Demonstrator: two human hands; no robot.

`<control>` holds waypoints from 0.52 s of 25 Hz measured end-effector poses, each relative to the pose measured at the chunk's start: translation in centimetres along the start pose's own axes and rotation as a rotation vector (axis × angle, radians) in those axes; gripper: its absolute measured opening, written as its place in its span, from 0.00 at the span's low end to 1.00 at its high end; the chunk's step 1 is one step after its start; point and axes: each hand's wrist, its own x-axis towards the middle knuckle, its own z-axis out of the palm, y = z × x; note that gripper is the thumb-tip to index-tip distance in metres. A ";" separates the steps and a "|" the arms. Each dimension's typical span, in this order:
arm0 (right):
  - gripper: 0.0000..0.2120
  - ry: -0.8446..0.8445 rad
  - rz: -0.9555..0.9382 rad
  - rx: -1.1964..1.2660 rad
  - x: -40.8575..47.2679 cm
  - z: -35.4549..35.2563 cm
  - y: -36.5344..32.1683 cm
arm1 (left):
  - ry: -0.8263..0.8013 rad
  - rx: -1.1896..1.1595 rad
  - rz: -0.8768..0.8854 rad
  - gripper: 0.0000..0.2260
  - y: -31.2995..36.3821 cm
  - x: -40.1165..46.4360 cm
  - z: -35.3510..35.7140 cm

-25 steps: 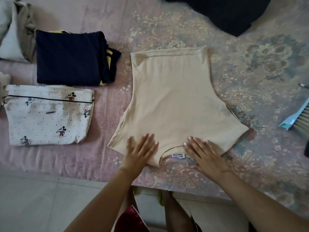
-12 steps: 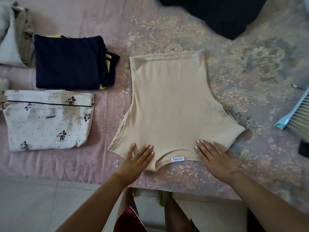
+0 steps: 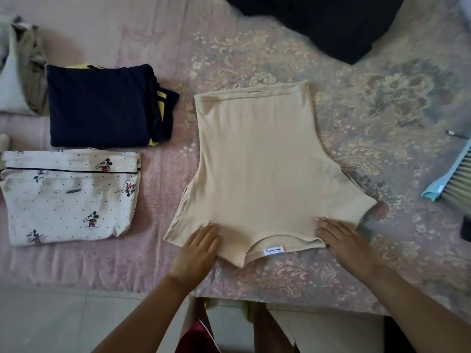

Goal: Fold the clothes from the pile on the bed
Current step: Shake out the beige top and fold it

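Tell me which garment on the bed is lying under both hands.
The beige top, spread flat mid-bed. The left hand and right hand press its near edge; the folded navy garment and Mickey-print one lie untouched.

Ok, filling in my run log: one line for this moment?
stage: smoothing | item: beige top flat on bed | left hand flat on it | right hand flat on it

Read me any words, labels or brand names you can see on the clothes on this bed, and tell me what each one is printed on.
"MICKEY": small dark print, upside down from this view, on the folded white cartoon-mouse print garment.
White neck label on the beige cotton t-shirt: dark lettering, too small and blurred to read reliably.
Folded navy garment with yellow stripes: no text visible.
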 end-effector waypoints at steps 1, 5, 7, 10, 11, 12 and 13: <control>0.29 0.018 0.029 0.027 0.3 -0.6 0.3 | 0.004 -0.004 0.031 0.12 -0.6 0.1 -0.5; 0.14 0.072 0.275 0.373 2.5 -3.8 0.6 | 0.007 -0.290 -0.094 0.09 -2.6 2.2 -2.6; 0.07 0.144 0.447 0.544 5.4 -6.3 0.9 | 0.081 -0.504 -0.339 0.09 -3.8 4.8 -4.5; 0.05 0.247 0.541 0.660 11.3 -10.6 2.8 | 0.196 -0.658 -0.734 0.07 -6.7 10.4 -7.7; 0.06 0.271 0.544 0.630 13.5 -12.0 3.8 | 0.190 -0.669 -0.817 0.05 -8.1 12.5 -8.4; 0.07 0.283 0.539 0.582 15.9 -13.1 4.8 | 0.183 -0.656 -0.852 0.04 -9.5 14.5 -8.9; 0.09 0.277 0.537 0.530 18.1 -13.9 6.0 | 0.177 -0.618 -0.857 0.05 -10.9 16.4 -9.1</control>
